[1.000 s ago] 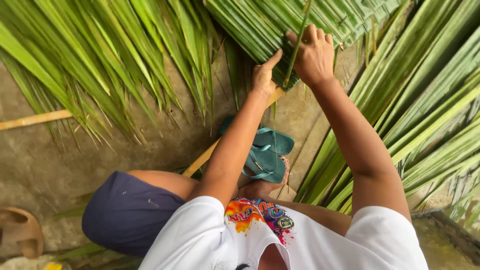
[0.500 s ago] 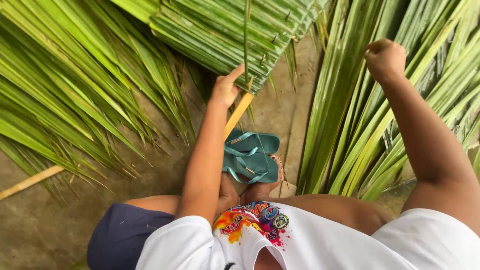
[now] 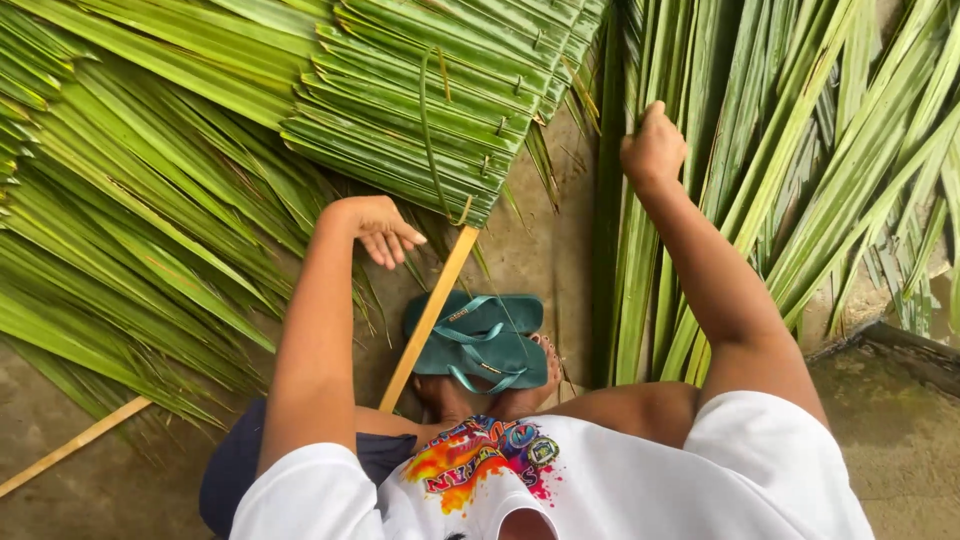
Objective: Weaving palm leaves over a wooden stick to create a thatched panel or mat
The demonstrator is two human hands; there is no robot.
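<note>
Overhead, loose palm fronds [image 3: 130, 230] cover most of the concrete floor [image 3: 90, 480], and a stitched panel of folded leaves [image 3: 440, 100] lies on top of them at the centre. Long upright leaves [image 3: 790, 180] fill the right side. A bamboo stick [image 3: 430, 320] runs from the panel's lower edge toward the person. 2 teal sandals [image 3: 485, 345] (stacked on the feet) sit just beside it. The left hand [image 3: 380, 228] hangs with fingers loosely spread, holding nothing, near the stick's upper end. The right hand [image 3: 655, 148] is fisted around one upright leaf.
</note>
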